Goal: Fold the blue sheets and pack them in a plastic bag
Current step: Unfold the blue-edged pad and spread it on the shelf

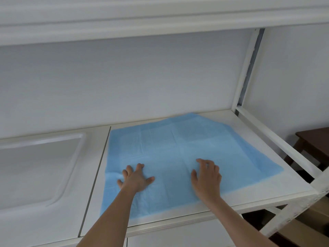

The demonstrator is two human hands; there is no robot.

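A light blue sheet (179, 150) with a white border lies spread flat on the white shelf board (284, 186), showing crease lines. My left hand (136, 178) lies on its near left part, fingers spread and pressing down. My right hand (207, 177) rests on the sheet to the right of it, fingers slightly bent with the tips on the fabric. A clear plastic bag (37, 168) lies flat on the shelf at the left, apart from the sheet.
White metal rack posts (249, 68) and a rail (277, 139) bound the shelf on the right. Another shelf (160, 18) runs overhead. A dark wooden stool (315, 145) stands beyond the rack at the right. A white wall is behind.
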